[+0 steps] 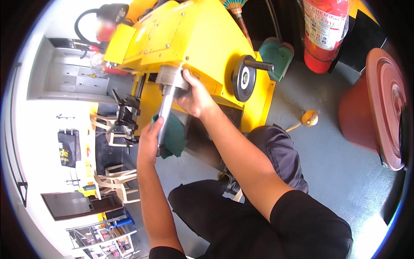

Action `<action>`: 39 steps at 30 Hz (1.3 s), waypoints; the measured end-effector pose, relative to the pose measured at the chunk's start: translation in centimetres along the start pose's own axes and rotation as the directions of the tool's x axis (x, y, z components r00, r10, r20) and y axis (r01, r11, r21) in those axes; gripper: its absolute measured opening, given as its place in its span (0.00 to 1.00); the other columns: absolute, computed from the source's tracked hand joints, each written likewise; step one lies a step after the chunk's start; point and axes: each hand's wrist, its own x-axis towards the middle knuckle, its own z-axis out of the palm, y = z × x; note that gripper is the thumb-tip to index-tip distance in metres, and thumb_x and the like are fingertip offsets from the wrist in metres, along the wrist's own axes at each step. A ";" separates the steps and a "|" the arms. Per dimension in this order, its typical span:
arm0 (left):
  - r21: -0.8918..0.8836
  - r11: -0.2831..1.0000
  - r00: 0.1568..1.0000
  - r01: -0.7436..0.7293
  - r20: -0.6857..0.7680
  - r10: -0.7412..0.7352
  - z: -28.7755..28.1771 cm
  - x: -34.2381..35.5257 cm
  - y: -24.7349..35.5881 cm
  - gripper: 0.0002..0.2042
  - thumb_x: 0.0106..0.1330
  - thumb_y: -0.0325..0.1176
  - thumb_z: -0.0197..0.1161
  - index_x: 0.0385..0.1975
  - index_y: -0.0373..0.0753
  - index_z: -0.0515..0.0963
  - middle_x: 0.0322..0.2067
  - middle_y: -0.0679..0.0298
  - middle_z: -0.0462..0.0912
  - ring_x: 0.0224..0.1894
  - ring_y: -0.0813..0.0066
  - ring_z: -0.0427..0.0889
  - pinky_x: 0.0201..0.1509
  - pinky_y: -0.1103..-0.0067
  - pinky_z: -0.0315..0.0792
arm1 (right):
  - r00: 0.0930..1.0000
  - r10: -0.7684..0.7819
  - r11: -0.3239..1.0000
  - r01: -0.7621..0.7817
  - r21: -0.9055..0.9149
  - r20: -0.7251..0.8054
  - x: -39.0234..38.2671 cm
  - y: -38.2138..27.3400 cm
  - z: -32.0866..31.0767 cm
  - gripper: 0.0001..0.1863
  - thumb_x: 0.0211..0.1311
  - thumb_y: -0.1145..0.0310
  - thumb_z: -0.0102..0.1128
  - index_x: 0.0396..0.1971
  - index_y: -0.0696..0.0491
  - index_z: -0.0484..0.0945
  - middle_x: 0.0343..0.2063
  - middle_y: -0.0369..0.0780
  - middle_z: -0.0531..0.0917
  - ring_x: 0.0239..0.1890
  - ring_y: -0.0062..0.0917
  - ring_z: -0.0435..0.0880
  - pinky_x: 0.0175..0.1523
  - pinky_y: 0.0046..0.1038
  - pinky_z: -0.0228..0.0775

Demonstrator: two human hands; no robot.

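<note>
Two grips, far sides hidden: left hand (148,140) around a metal shaft (167,102), right hand (196,99) around its thick collar (169,77).

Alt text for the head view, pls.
A person's left hand grips a shiny metal rod beside a dark green sheet; their right hand touches the round metal collar at the rod's upper end, by a yellow machine with a black handwheel.
</note>
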 end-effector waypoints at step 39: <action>-0.009 0.999 0.999 0.037 -0.032 -0.038 0.8 -0.2 0.4 0.21 0.71 0.50 0.63 0.40 0.33 0.84 0.33 0.65 0.83 0.34 0.77 0.78 0.41 0.79 0.71 | 0.881 -0.465 0.517 0.193 -0.834 -0.084 -4.1 1.2 3.7 0.50 0.44 0.56 0.84 0.64 0.66 0.66 0.56 0.50 0.80 0.65 0.35 0.75 0.70 0.32 0.63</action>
